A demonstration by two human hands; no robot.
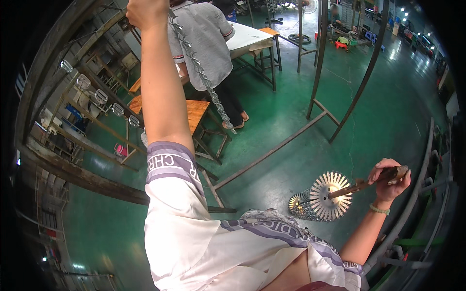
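My left arm reaches up to the top edge. My left hand (148, 13) is closed there, its fingers partly cut off by the picture's edge, so what it grips is hidden. Beside that hand, a strand of linked silvery metal pieces (196, 65) hangs down at a slant. At the right, fingers of my right hand (390, 179) wrap around the end of a rusty brown metal rod (357, 187). The rod runs to the centre of a round disc with pale radial strips (320, 194). A smaller similar disc (297, 204) and small metal pieces lie around it.
Metal loop-shaped parts (101, 97) hang in a row along the frame at left. A person in a grey shirt (206, 43) stands by a white-topped table (247, 38). Wooden stools (196, 114), a dark metal frame (272, 150) and grey rails (412, 208) stand around me.
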